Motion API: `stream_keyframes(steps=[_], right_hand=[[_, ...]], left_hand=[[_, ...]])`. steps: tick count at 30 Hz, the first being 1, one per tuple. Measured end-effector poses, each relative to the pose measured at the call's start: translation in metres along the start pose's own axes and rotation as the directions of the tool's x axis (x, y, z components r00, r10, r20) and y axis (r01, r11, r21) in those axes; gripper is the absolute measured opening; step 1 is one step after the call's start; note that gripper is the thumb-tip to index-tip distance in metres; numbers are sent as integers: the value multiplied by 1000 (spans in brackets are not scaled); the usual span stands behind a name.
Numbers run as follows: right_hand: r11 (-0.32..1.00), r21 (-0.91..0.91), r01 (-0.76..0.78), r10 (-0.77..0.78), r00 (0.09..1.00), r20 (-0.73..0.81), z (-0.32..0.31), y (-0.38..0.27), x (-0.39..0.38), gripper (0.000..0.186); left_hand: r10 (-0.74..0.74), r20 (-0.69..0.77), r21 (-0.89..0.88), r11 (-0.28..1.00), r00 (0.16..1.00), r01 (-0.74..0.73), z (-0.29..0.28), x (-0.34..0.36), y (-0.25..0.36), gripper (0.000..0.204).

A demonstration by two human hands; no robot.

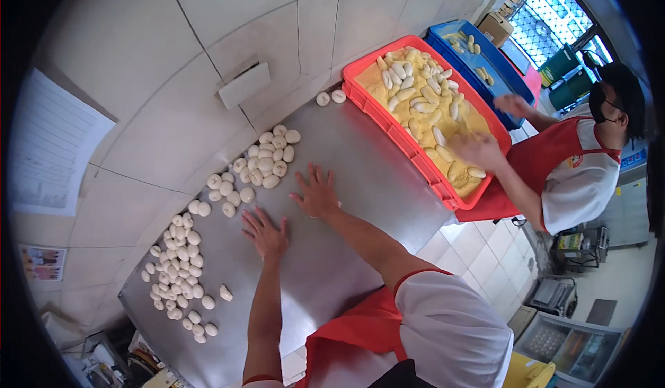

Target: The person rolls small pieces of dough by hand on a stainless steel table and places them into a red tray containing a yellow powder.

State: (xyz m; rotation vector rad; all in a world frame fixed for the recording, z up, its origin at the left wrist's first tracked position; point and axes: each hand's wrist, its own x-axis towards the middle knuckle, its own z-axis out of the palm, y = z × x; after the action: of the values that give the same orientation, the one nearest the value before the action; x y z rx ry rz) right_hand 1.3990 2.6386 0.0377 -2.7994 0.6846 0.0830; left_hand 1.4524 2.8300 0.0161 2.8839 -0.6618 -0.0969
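Note:
My left hand (pixel 267 235) lies palm down on the steel table (pixel 325 263), fingers spread. To its right and a little farther off, my right hand (pixel 318 194) is also flat with its fingers apart. A small pale bit, perhaps dough, shows at the edge of the right palm; what lies beneath either palm is hidden. Round white dough balls (pixel 265 159) are grouped along the wall just beyond my hands. A larger cluster of dough balls (pixel 180 263) spreads to the left. One uneven dough piece (pixel 226 292) sits apart from that cluster.
At the table's right end stands a red tray (pixel 395 145) with yellow crumbs and elongated dough pieces (pixel 429 95). Behind it is a blue tray (pixel 450 31). A co-worker (pixel 568 152) in a red apron reaches over the red tray. Two dough balls (pixel 331 98) rest near its corner.

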Motion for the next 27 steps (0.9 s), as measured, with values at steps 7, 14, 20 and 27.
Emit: stream_keyframes(steps=[7,14,20,27], right_hand=[[994,100,-31,45,990,-131,25,14,-64,68],[923,374,-88,79,996,41,52,15,-211,61],[-973,227,-43,84,848,524,25,104,-224,73],[-905,313,289,232,950,-208,-137,175,-139,95]], left_hand=[[-2,110,-26,1000,994,5,4,-75,22,88],[-22,429,-579,761,903,294,11,-153,-4,60],[329,161,-953,298,931,59,-24,-193,107,78],[318,136,-781,617,938,-96,33,-142,46,53]])
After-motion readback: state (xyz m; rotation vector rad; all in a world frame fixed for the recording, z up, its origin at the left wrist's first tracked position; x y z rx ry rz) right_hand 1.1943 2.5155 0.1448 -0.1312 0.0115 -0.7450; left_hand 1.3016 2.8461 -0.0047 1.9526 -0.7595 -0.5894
